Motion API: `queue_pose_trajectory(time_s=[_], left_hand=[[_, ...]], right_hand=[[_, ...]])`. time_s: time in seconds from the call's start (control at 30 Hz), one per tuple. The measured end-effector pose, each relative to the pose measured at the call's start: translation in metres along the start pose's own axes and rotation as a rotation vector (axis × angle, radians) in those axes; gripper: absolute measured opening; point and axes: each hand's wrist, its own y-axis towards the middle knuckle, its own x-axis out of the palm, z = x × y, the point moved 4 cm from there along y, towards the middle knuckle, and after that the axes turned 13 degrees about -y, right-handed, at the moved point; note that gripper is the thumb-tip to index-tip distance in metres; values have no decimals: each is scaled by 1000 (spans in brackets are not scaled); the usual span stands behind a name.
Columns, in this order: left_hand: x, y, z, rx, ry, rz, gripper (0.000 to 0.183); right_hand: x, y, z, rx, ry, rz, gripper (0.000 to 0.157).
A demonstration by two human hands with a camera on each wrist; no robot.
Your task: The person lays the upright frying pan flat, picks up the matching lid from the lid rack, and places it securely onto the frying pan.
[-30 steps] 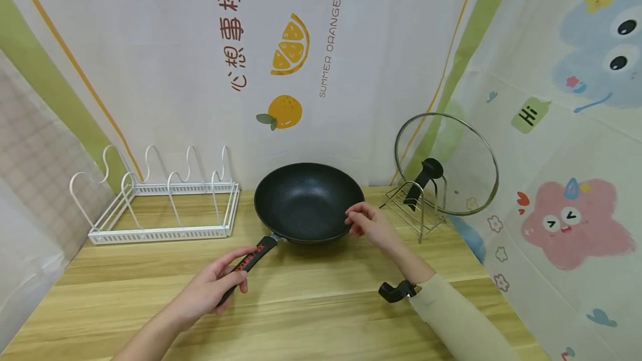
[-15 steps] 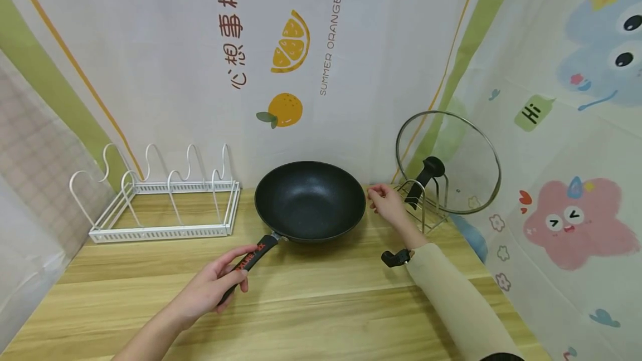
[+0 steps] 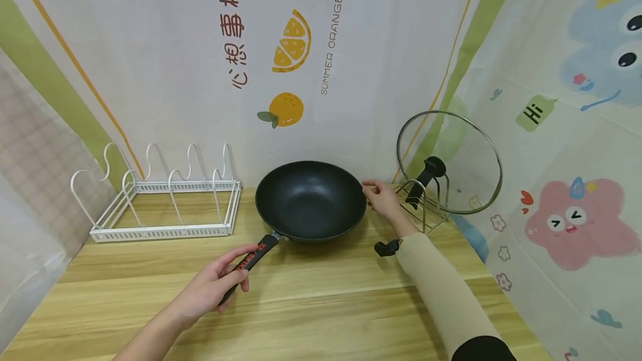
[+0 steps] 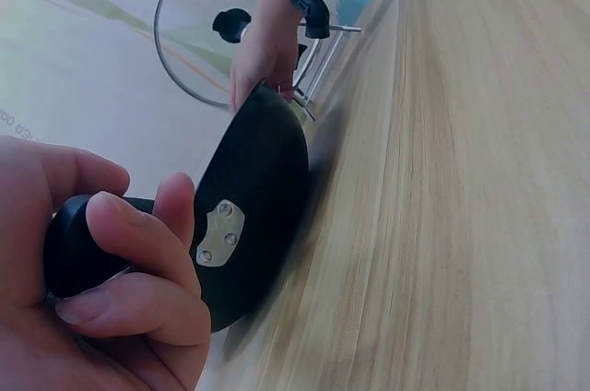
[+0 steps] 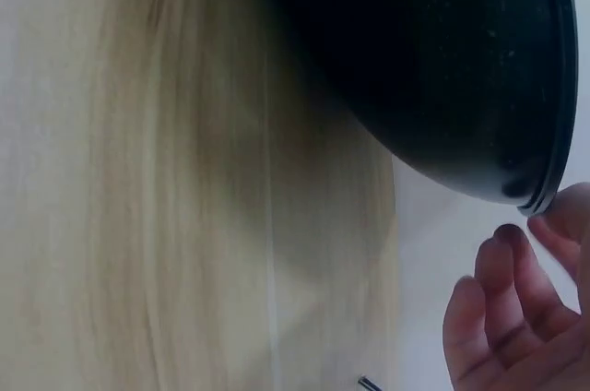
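Note:
A black wok (image 3: 311, 199) sits near the back of the wooden table, its handle slanting toward the front left. My left hand (image 3: 210, 286) grips that handle; in the left wrist view the fingers and thumb curl round its end, below a riveted metal bracket (image 4: 221, 234). At the wok's right rim is my right hand (image 3: 385, 200), with thumb and fingers on either side of the edge. The right wrist view has the fingertips (image 5: 558, 225) against the rim and the other fingers loosely bent beneath the wok's dark outer wall (image 5: 442, 59).
A white rack (image 3: 160, 233) with curved dividers stands at the back left. Behind my right hand, a wire stand (image 3: 423, 222) holds a glass lid (image 3: 471, 160) with a black handle. Printed cloth (image 3: 371, 71) lines the back and sides.
My right hand has moved from the wok's front right edge outward and back, then in to the right rim. The left hand and wok have stayed in place.

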Motion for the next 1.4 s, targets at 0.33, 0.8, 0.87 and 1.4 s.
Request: queue_pose_trajectory(time_s=[0.33,0.8,0.87,1.4], left_hand=[[1,0,-2,16,-8,1,52],[1,1,0,-4,-9,2,53],[2,1,0,-4,-7,3,53],[1,1,-2,22,-7,-1,52]], right_hand=[[-1,4,-3,-63,-19,-9,38],[5,1,3,-67,87,6,40],[6,1,3,-64,86,17,40],[13,-2,8,-29,124,58,37]])
